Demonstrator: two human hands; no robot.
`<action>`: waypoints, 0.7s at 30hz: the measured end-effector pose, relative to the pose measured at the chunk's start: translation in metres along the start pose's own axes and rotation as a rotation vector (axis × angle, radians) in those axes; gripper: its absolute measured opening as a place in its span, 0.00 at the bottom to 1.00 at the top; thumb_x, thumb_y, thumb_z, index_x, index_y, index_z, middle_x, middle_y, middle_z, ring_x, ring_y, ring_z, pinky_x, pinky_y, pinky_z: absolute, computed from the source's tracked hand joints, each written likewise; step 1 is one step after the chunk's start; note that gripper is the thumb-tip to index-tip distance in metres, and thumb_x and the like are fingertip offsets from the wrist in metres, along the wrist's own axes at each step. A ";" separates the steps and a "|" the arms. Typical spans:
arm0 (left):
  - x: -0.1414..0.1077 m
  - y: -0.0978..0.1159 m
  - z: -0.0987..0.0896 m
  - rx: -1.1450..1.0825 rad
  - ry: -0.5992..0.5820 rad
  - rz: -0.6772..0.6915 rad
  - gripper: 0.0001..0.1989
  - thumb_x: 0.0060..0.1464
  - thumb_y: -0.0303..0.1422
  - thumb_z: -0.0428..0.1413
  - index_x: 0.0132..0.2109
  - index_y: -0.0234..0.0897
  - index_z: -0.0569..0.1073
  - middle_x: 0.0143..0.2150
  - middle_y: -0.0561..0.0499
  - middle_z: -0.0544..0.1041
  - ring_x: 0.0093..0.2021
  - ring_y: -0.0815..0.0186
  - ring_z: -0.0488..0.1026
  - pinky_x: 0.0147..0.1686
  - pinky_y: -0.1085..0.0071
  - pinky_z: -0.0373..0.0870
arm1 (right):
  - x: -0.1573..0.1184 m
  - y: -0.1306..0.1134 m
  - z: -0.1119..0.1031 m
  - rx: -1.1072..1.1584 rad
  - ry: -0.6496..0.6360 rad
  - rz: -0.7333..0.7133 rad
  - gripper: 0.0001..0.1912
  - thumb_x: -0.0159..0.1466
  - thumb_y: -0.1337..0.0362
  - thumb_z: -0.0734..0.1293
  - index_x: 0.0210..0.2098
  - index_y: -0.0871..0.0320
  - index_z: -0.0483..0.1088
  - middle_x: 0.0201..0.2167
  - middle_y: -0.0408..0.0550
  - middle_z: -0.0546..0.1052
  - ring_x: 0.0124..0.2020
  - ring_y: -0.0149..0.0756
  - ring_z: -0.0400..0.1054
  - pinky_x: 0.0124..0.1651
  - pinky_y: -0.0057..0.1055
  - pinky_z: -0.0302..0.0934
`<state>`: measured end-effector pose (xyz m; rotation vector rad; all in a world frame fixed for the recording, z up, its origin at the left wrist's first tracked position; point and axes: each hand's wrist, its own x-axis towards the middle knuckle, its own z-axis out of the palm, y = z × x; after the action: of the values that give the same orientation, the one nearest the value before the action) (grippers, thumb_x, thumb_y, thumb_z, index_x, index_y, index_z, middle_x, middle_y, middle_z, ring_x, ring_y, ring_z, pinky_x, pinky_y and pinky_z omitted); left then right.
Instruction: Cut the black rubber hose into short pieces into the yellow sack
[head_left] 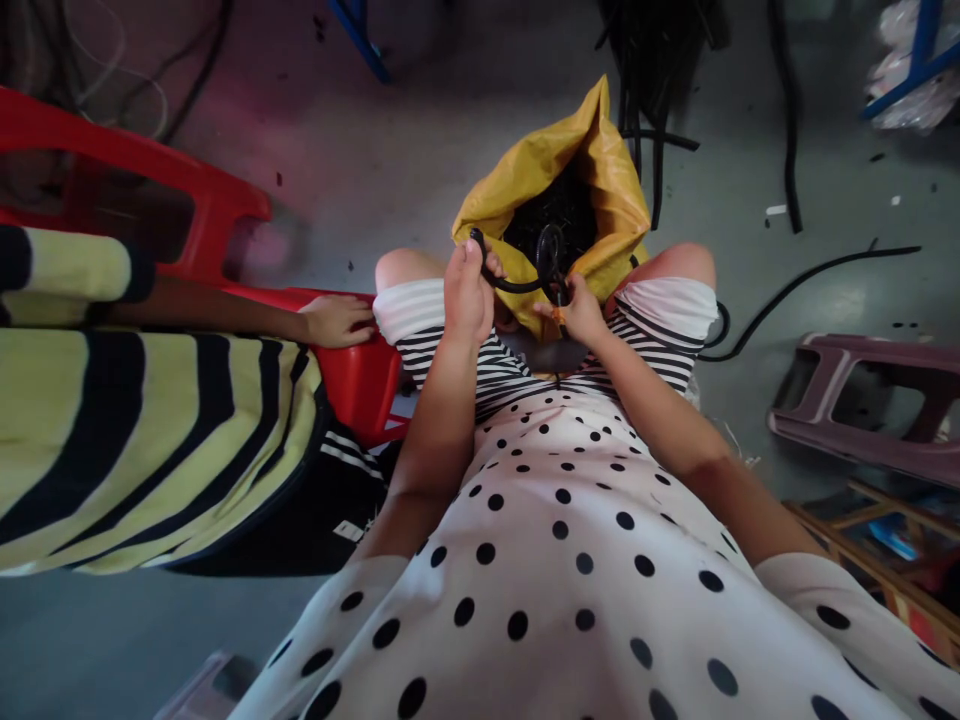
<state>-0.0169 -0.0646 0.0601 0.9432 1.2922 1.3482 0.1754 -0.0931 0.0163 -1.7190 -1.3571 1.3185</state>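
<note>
A black tube (517, 287) runs between my two hands, in front of an open yellow sack (517, 180). My left hand (470, 290) is closed around one end, which pokes up past the thumb. The fingers of my right hand (577, 310) pinch the dark tube near a looped bunch (551, 255), with a small orange-brown bit at the fingertips. Dark pieces (562, 205) lie inside the sack, which stands between my knees.
At the left, a person in a striped shirt (180, 430) rests a hand on a red plastic chair (367, 385). A long black tube (787, 290) curves over the floor at right, near a mauve stool (817, 395). More black tubes (656, 90) lie beyond the sack.
</note>
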 end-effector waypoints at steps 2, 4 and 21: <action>-0.001 0.018 0.012 -0.081 0.043 0.033 0.32 0.62 0.68 0.56 0.38 0.42 0.67 0.31 0.55 0.62 0.35 0.67 0.72 0.43 0.67 0.75 | 0.005 0.001 0.012 -0.013 0.002 0.025 0.33 0.52 0.45 0.83 0.37 0.50 0.58 0.32 0.42 0.70 0.36 0.40 0.65 0.41 0.38 0.61; 0.004 0.035 0.015 -0.147 0.106 0.067 0.31 0.62 0.63 0.62 0.34 0.43 0.62 0.28 0.58 0.56 0.28 0.70 0.64 0.36 0.70 0.72 | 0.008 0.001 0.013 -0.017 0.046 0.018 0.28 0.57 0.49 0.81 0.37 0.50 0.58 0.32 0.42 0.69 0.36 0.41 0.65 0.41 0.38 0.62; 0.013 0.101 -0.056 -0.282 0.382 0.015 0.09 0.69 0.31 0.62 0.37 0.40 0.75 0.25 0.59 0.68 0.26 0.74 0.61 0.26 0.76 0.56 | -0.018 -0.037 -0.213 -0.576 0.570 -0.264 0.13 0.73 0.60 0.71 0.53 0.50 0.65 0.47 0.54 0.78 0.44 0.42 0.69 0.51 0.44 0.68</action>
<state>-0.0883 -0.0558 0.1512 0.5167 1.3280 1.7274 0.3597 -0.0709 0.1282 -1.9730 -1.6129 0.2477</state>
